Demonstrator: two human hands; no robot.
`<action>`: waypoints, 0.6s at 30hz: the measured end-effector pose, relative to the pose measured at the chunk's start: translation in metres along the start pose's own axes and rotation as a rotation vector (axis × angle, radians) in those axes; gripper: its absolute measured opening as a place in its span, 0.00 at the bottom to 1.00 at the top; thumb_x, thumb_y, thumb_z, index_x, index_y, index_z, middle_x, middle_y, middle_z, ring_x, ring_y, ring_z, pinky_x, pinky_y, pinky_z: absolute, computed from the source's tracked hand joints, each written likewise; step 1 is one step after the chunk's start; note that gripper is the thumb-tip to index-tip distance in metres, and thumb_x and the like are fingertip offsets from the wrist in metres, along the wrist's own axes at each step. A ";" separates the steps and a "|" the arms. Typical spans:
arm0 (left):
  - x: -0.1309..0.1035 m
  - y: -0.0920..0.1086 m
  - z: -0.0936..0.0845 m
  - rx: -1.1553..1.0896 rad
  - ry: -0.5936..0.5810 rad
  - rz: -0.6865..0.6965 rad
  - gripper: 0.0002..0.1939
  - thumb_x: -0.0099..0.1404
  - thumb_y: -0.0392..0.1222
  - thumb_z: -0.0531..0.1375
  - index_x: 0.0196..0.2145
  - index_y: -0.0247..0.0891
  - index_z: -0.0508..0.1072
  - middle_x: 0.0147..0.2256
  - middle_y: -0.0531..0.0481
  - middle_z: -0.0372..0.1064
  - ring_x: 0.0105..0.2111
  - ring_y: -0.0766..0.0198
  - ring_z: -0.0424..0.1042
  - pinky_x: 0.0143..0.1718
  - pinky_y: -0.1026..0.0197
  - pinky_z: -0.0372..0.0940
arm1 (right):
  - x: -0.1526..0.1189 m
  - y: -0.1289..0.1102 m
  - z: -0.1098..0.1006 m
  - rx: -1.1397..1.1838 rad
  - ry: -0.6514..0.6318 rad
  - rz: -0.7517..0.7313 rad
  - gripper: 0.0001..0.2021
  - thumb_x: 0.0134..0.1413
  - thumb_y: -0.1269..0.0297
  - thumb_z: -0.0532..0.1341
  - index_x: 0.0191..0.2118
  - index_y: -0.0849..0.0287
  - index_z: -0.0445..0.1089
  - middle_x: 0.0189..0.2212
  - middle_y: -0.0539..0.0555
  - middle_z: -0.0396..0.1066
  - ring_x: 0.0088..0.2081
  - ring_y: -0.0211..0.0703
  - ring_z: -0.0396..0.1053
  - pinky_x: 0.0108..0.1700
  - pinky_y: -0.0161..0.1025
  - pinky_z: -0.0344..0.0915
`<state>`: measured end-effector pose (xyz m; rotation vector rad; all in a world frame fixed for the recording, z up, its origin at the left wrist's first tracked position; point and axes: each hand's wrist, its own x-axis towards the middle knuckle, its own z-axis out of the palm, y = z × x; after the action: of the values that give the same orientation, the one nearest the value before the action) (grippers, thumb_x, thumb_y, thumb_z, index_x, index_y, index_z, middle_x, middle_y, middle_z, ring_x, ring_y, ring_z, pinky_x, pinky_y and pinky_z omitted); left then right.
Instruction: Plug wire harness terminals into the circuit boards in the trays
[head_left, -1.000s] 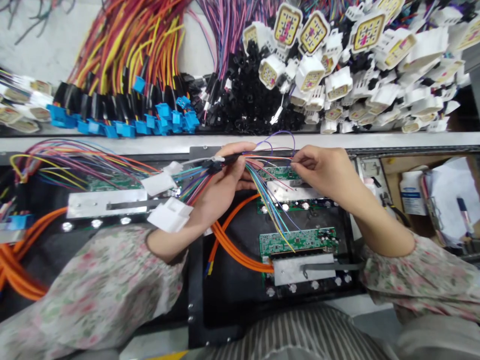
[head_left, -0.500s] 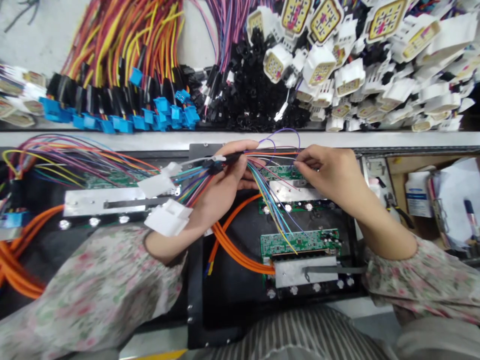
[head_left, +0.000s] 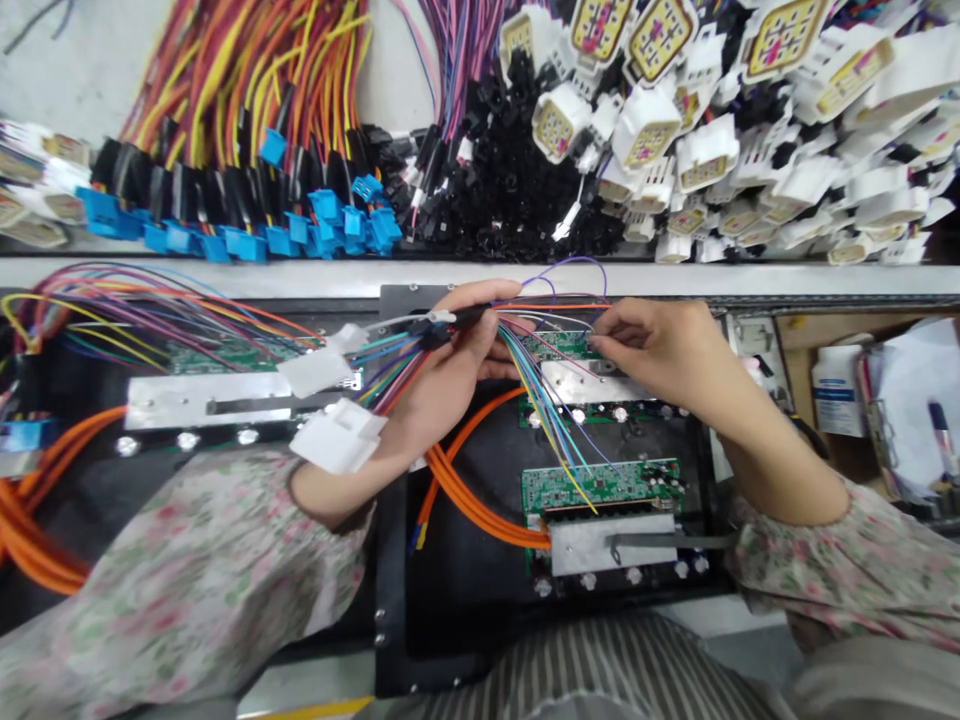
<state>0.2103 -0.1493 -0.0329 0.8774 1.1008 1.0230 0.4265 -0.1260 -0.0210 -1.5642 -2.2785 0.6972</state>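
My left hand (head_left: pixel 457 365) is wrapped round a multicoloured wire bundle (head_left: pixel 472 316), its black-taped part between thumb and fingers. White connectors (head_left: pixel 339 436) hang from the bundle over my left wrist. Loose blue, white and yellow wires (head_left: pixel 536 390) fan down to the lower green circuit board (head_left: pixel 600 488). My right hand (head_left: pixel 637 335) pinches the end of thin wires above the upper green board (head_left: pixel 562 345); its fingertips hide the wire ends.
Orange cables (head_left: pixel 480 510) curve into the lower board. Another board with a metal plate (head_left: pixel 210 401) lies at left. Behind are blue connectors (head_left: pixel 244 245) and piled white connectors (head_left: pixel 705 155). A white bottle (head_left: pixel 838 388) and papers (head_left: pixel 919 400) stand at right.
My right hand has shifted very slightly right and down, still pinching. My left hand holds the bundle almost unmoved.
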 end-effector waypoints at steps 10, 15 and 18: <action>-0.001 0.004 0.003 0.000 0.049 -0.032 0.07 0.67 0.35 0.53 0.41 0.40 0.69 0.32 0.53 0.74 0.25 0.70 0.73 0.29 0.66 0.74 | 0.002 -0.036 -0.009 -0.045 0.016 -0.069 0.07 0.55 0.63 0.62 0.28 0.58 0.74 0.23 0.51 0.72 0.23 0.37 0.65 0.29 0.37 0.56; -0.003 0.012 0.005 0.045 0.042 -0.055 0.06 0.68 0.34 0.51 0.40 0.39 0.67 0.31 0.54 0.72 0.25 0.70 0.74 0.29 0.66 0.74 | 0.008 -0.042 0.001 0.064 0.083 -0.092 0.06 0.54 0.69 0.59 0.30 0.59 0.73 0.25 0.51 0.73 0.27 0.37 0.68 0.32 0.36 0.60; -0.007 0.016 0.004 0.084 0.039 -0.046 0.06 0.68 0.35 0.53 0.41 0.38 0.68 0.32 0.53 0.70 0.25 0.70 0.73 0.29 0.64 0.74 | 0.011 -0.034 0.009 0.156 0.108 -0.082 0.04 0.53 0.69 0.59 0.31 0.59 0.72 0.26 0.50 0.74 0.29 0.38 0.71 0.34 0.35 0.63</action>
<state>0.2102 -0.1510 -0.0148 0.8983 1.1994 0.9651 0.3905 -0.1276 -0.0107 -1.3944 -2.1419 0.7320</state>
